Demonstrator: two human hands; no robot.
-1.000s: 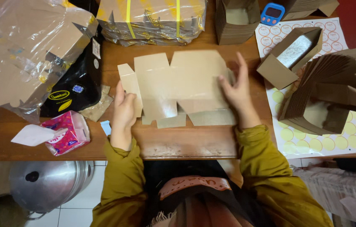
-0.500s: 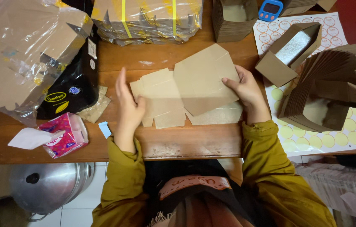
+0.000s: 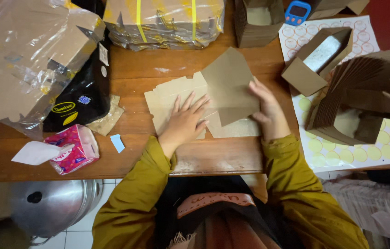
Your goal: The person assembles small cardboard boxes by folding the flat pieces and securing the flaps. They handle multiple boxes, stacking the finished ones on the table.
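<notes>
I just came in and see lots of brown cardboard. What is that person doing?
A person in mustard-yellow sleeves is folding a flat brown cardboard box blank on a wooden table. The left hand presses flat on the blank, while the right hand lifts a folded flap up at an angle. A fanned stack of folded boxes sits to the right, and a pink tissue pack lies to the left.

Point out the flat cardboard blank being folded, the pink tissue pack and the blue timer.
flat cardboard blank [image 3: 229, 85], head view, on the raised folded panel.
pink tissue pack [image 3: 76, 148], head view, on its top face.
blue timer [image 3: 297, 11], head view, on its body, by the screen.
</notes>
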